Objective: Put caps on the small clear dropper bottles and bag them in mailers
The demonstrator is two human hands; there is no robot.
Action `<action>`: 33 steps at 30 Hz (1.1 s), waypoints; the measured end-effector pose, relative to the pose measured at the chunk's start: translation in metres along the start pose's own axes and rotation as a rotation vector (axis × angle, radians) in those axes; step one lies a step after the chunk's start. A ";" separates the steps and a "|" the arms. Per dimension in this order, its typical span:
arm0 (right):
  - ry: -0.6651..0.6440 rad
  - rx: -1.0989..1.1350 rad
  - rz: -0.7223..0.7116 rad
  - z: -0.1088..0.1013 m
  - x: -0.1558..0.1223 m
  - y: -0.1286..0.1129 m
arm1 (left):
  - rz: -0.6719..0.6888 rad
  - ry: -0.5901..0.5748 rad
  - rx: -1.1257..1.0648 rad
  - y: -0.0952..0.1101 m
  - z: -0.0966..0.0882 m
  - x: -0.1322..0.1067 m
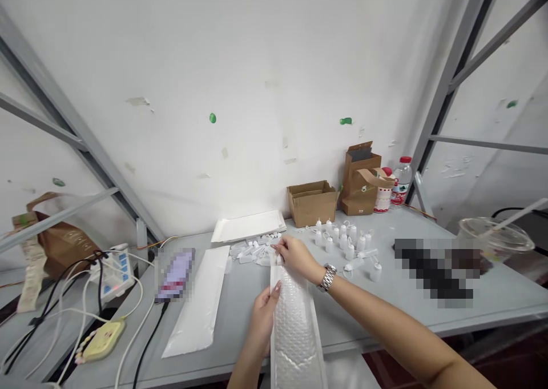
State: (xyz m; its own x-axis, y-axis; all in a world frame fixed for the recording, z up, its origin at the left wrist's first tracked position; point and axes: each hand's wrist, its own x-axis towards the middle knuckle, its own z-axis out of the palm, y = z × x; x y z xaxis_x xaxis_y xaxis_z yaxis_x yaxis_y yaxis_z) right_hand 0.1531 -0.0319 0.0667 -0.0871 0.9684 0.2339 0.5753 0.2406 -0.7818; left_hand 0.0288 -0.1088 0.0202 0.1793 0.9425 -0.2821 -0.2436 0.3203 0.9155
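A long white bubble-wrap pouch [295, 332] lies lengthwise on the grey table [492, 297], running toward me. My left hand [264, 315] grips its left edge, fingers closed on it. My right hand [295, 256], with a metal watch at the wrist, is at the pouch's far open end, fingers curled among a heap of small clear tubes [252, 252]. Whether it holds one is hidden. To the right stand several small white dropper bottles [345, 240].
A flat white pouch [199, 303] lies to the left, a stack of white sheets [248, 226] behind. An open cardboard box [311, 203], a brown paper bag [362, 177] and a water bottle [401, 182] stand against the wall. A power strip [112, 272] and cables occupy the left; a plastic cup [492, 240] sits right.
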 end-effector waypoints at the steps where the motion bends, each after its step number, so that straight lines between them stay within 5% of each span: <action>1: -0.016 0.024 0.008 0.004 -0.003 0.002 | 0.001 0.005 -0.004 0.000 0.000 0.000; 8: -0.093 -0.056 -0.086 0.020 -0.025 0.012 | 0.009 0.066 -0.049 -0.001 -0.005 0.003; 11: 0.070 -0.024 -0.204 0.013 -0.029 0.017 | 0.002 0.115 -0.122 0.000 -0.010 0.005; 14: 0.213 0.073 -0.092 0.004 -0.032 0.022 | -0.010 0.207 -0.203 0.004 -0.015 0.006; 16: 0.041 0.167 0.026 -0.002 -0.036 0.023 | 0.008 0.240 -0.258 0.008 -0.015 0.006; 19: -0.403 0.334 0.106 -0.007 -0.046 0.019 | 0.069 0.233 -0.310 0.015 -0.013 0.003; 21: -0.550 0.424 0.115 -0.009 -0.053 0.016 | 0.100 0.212 -0.277 0.022 -0.012 0.002; 27: -0.669 0.506 0.144 -0.011 -0.060 0.014 | 0.199 0.164 -0.130 0.048 -0.022 0.008; 33: -0.615 0.510 0.175 -0.006 -0.060 0.024 | 0.163 0.011 -0.169 0.053 -0.035 0.008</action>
State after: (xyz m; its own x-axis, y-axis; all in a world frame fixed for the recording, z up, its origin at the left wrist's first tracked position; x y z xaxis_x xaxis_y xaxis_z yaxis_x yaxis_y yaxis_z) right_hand 0.1772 -0.0851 0.0378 -0.5464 0.8222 -0.1594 0.1940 -0.0609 -0.9791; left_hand -0.0157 -0.0809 0.0569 0.1148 0.9837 -0.1384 -0.4253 0.1745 0.8881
